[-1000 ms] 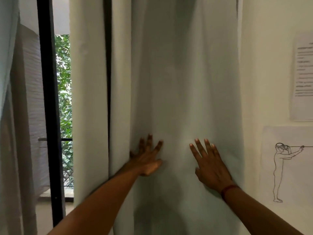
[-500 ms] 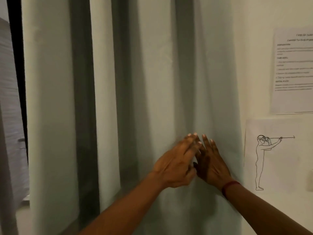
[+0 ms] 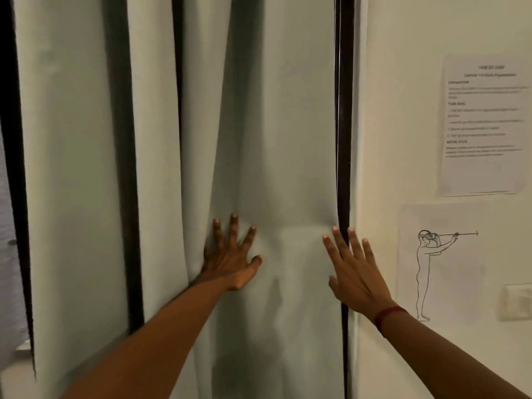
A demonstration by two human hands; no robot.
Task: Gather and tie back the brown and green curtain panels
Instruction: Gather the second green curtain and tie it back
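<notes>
A pale green curtain panel [image 3: 276,125] hangs in long vertical folds across the middle and left of the view. My left hand [image 3: 233,259] lies flat on it with fingers spread, pressing the cloth beside a deep fold. My right hand [image 3: 352,267] is flat and open at the curtain's right edge, its fingers across the dark window frame strip [image 3: 343,125] and the wall. A red band sits on that wrist. Neither hand grips the cloth. No brown panel is clearly visible.
A cream wall [image 3: 403,82] fills the right side. On it hang a printed text sheet [image 3: 485,125] and a line drawing of a standing figure [image 3: 440,266]. A pale switch plate [image 3: 518,302] is at the far right. A dark frame edge [image 3: 14,168] runs down the far left.
My hands, which were together on the curtain half a second ago, have spread apart: the left moved left, the right moved right to the frame. The stretch of cloth between them now lies flatter.
</notes>
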